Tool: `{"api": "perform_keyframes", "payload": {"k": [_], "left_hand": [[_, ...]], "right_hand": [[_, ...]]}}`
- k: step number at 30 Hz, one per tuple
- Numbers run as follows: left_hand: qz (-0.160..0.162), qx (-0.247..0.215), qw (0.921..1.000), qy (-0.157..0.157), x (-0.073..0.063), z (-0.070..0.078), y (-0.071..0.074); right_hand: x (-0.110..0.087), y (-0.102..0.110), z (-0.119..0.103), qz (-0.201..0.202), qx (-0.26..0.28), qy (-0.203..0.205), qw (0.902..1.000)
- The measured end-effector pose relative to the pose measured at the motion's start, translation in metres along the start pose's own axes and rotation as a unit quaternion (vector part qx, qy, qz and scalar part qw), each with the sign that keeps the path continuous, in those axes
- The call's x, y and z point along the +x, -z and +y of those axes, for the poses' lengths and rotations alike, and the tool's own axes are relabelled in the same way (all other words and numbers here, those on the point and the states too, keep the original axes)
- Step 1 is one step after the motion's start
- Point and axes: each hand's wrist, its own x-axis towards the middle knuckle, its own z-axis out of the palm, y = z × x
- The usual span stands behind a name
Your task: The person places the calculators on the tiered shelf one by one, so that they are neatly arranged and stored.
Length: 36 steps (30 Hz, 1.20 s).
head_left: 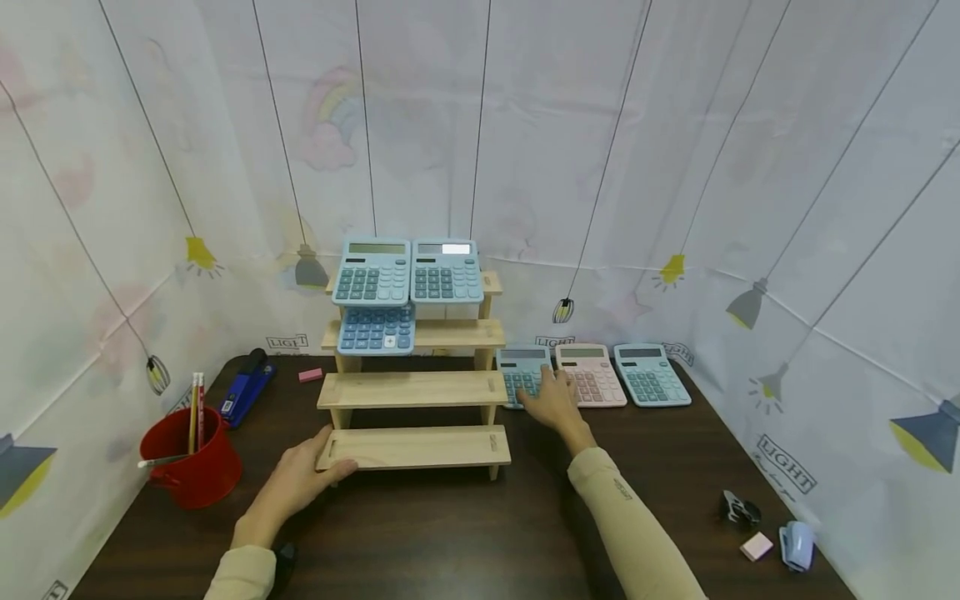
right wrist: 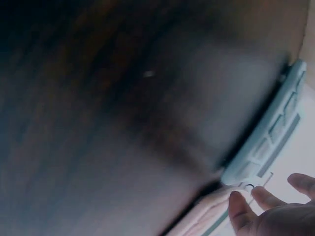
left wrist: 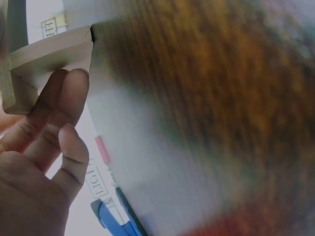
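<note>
A stepped wooden stand (head_left: 414, 390) stands mid-table, with two light blue calculators on its top step, one at left (head_left: 372, 272) and one at right (head_left: 447, 272). A darker blue calculator (head_left: 377, 331) lies below them on the second step. My left hand (head_left: 298, 477) holds the left end of the lowest step, thumb along its front edge; in the left wrist view, fingers (left wrist: 74, 96) rest against the wood. At the right, my right hand (head_left: 553, 404) reaches over a blue calculator (head_left: 517, 360), fingers spread. A pink calculator (head_left: 581, 354) lies right beside it, partly behind the fingers.
Farther right lies another light blue calculator (head_left: 651, 375). A red bucket (head_left: 197, 475) with pencils, a blue stapler (head_left: 246, 392) and a pink eraser (head_left: 310, 375) are at left. A black clip (head_left: 741, 508), a pale eraser (head_left: 756, 547) and a small lilac stapler (head_left: 797, 546) lie front right.
</note>
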Motion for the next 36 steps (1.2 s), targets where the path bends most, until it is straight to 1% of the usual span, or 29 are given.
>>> {"api": "perform_keyframes", "payload": {"k": [4,11,16,22,29,36], "left_hand": [[0.002,-0.001,1.0,0.003,0.0,0.0,-0.001],[-0.001,-0.002,1.0,0.004,-0.001,-0.001,-0.002],[0.009,0.003,0.9999,-0.006,0.001,-0.001,-0.002],[0.011,0.004,0.9999,-0.005,0.001,-0.002,-0.002],[0.013,0.004,0.9999,-0.007,0.001,-0.001,-0.002],[0.012,0.004,0.9999,-0.005,0.0,0.0,0.0]], "right_hand": [[0.004,-0.005,0.003,-0.027,-0.015,-0.012,0.9995],[0.009,-0.009,0.0,-0.053,-0.029,-0.015,0.998],[0.014,-0.01,-0.003,-0.067,-0.036,-0.027,0.9967],[0.019,-0.01,-0.005,-0.085,-0.044,-0.035,0.9948],[0.023,-0.013,-0.006,-0.097,-0.056,-0.047,0.9926],[0.025,-0.018,-0.01,-0.092,-0.059,-0.057,0.9923]]}}
